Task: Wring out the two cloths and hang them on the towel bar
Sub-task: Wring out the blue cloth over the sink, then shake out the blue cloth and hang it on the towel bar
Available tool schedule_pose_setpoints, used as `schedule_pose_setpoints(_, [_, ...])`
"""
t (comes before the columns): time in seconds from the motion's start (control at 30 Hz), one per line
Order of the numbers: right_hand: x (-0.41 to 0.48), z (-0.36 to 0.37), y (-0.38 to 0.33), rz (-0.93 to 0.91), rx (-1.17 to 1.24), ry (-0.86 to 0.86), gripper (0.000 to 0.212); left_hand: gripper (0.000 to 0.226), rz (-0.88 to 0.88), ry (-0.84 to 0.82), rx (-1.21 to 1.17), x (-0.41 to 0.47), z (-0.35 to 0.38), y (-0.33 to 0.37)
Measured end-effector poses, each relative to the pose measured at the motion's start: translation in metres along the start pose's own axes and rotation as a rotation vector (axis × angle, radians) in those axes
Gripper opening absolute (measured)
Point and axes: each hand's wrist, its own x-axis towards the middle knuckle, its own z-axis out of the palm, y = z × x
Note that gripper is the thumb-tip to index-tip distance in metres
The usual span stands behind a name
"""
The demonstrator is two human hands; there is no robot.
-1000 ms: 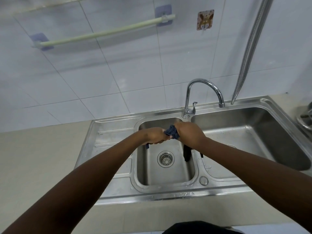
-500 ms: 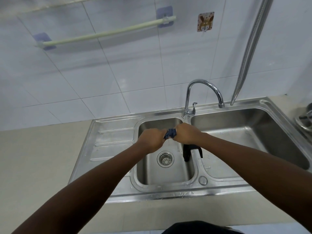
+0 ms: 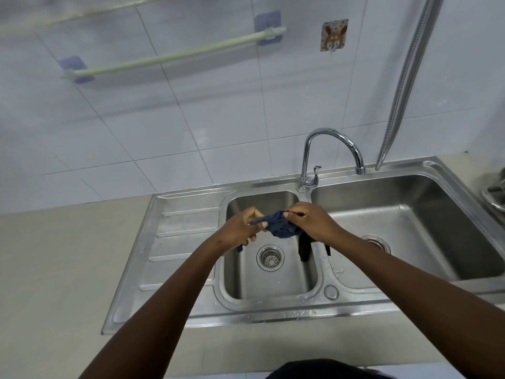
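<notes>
A dark blue cloth (image 3: 281, 227) is bunched between my two hands above the small left sink basin (image 3: 273, 280). My left hand (image 3: 241, 228) pinches its left end and my right hand (image 3: 311, 221) grips its right side. A second, black cloth (image 3: 304, 248) hangs over the divider between the basins, partly hidden under my right wrist. The pale green towel bar (image 3: 169, 57) is on the tiled wall at upper left, with nothing on it.
A chrome tap (image 3: 332, 149) arches behind the basins. The large right basin (image 3: 426, 231) holds only a drain. A metal hose (image 3: 407, 77) hangs at the right. A ribbed drainboard (image 3: 177, 242) lies left of the basins, and a small hook (image 3: 334, 35) sticks to the wall.
My hands have loosened their tight twist and moved slightly apart, so the blue cloth now shows as a looser bundle between them. The black cloth has not moved.
</notes>
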Motion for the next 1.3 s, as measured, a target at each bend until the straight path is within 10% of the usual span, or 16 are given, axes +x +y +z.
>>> schedule_pose_setpoints(0.63, [0.014, -0.026, -0.019, 0.432, 1.125, 0.218, 0.007, 0.021, 0.132, 0.239, 0.17, -0.002, -0.017, 0.023])
schedule_pose_setpoints(1.3, [0.022, -0.088, -0.035, 0.237, 0.925, 0.063, 0.017, 0.015, -0.045, 0.192, 0.299, 0.005, -0.034, -0.012])
